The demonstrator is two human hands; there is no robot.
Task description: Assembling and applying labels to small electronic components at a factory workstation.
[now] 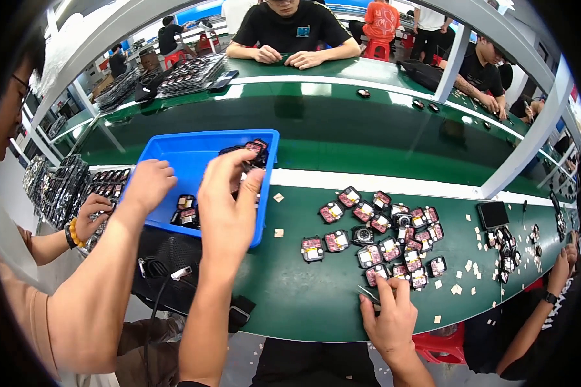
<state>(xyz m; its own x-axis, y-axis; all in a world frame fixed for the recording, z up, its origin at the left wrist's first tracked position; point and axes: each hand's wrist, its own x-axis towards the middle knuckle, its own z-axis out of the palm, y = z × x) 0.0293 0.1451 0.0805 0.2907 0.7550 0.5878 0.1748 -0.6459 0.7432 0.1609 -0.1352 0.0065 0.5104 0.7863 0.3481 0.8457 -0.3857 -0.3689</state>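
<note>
My left hand [229, 203] reaches over the blue bin [164, 147], thumb and forefinger apart. Just beyond its fingertips, dark watch modules [257, 149] are piled in the bin's far right corner; my hand hides part of them. Near the table's front edge, my right hand [394, 317] pinches thin silvery tweezers [368, 295]. Its forefinger is close to a watch module [376, 275] with a pinkish and white face. That module lies at the near edge of a loose group of similar modules [369, 256] on the green table [303, 290].
At left, a co-worker's hand [150, 184] is over the bin's left side. Stacked trays of parts [64, 184] stand beyond. Small pale squares [457, 289] are scattered to the right, near a black box [492, 215] and dark watch parts [505, 253]. A white post [526, 142] rises from the table.
</note>
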